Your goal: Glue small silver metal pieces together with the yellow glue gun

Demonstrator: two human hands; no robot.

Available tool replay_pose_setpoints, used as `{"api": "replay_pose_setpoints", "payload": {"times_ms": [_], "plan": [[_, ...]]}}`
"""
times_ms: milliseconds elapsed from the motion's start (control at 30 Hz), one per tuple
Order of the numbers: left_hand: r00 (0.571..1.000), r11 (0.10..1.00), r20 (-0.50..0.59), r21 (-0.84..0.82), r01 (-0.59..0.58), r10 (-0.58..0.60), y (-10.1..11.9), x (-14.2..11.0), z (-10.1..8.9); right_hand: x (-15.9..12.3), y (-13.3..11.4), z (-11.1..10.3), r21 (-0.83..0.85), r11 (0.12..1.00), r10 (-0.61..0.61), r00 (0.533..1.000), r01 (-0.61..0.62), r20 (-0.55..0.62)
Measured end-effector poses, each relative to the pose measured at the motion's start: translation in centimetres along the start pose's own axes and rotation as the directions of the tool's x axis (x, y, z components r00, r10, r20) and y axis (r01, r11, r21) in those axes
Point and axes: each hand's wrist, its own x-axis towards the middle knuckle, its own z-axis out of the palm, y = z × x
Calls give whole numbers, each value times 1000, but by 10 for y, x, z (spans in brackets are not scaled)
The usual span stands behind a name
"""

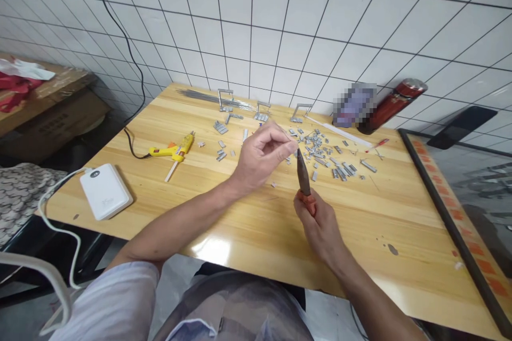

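Note:
My right hand (318, 224) is closed around the red handles of a pair of long-nose pliers (303, 173), whose dark jaws point up and away from me. Finger and thumb of my left hand (262, 157) are pinched together at the tip of the pliers; what they hold, if anything, is too small to make out. Behind both hands lies a scatter of small grey pieces (318, 144) on the wooden table (240, 229). Toward the wall stand small grey frames, one at the left (225, 100), a middle one (262, 111) and one at the right (301, 112).
A yellow glue gun (176, 150) and a white power bank (106, 192) with a cable lie at the left. Thin metal rods (212, 98) lie along the back. A red thermos (394, 104), a dark phone (462, 127) and a dark-edged glass panel (436, 197) are at the right.

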Motion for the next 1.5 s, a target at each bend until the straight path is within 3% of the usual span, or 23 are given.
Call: {"api": "replay_pose_setpoints", "payload": {"times_ms": [67,100,200,300,400,500,633,700,733,800,867,933,1000,1067,1200,1367,1500], "plan": [[991,987,-63,116,-108,116,-2,-1,0,4,1,1,-28,1000,-9,1000,9,-9],[992,987,-63,124,-104,112,-3,-1,-1,5,2,0,5,1000,5,999,-5,38],[996,997,41,11,72,-73,-5,3,-7,7,3,-7,204,972,61,964,-117,260],[939,935,166,-141,325,-301,-2,8,-12,5,2,-15,404,880,48,892,-250,449],[851,822,304,-260,507,-428,2,11,-14,2,-1,-20,500,780,1,800,-376,600],[792,739,401,-321,592,-461,4,11,-14,-1,-2,-23,528,682,-27,704,-506,709],[792,710,402,-370,599,-459,4,10,-11,-2,-3,-23,518,640,-79,623,-567,779],[812,724,365,-379,576,-455,6,9,-8,-3,-3,-21,516,670,-73,644,-534,762],[830,741,328,-381,554,-452,7,8,-5,-3,-3,-19,514,706,-53,688,-487,724],[879,802,214,-359,477,-427,9,6,0,-4,-3,-14,466,822,18,832,-328,554],[933,891,71,-280,357,-352,9,2,3,-3,-1,-8,301,942,60,958,-147,280],[967,955,-48,-171,241,-252,7,0,4,-1,1,-4,139,988,50,994,-62,93],[976,976,-90,-108,191,-201,4,-1,2,2,3,-4,166,984,48,990,-70,131],[968,960,-24,-130,246,-251,2,2,-3,4,2,-8,335,929,42,944,-157,327],[882,838,206,-280,467,-423,3,9,-9,4,-1,-19,543,723,-35,763,-426,645],[803,713,386,-384,587,-453,6,9,-9,1,5,-22,514,548,-95,562,-660,822],[769,685,458,-380,622,-445,9,8,-9,-2,9,-21,500,504,-146,501,-704,853]]}}
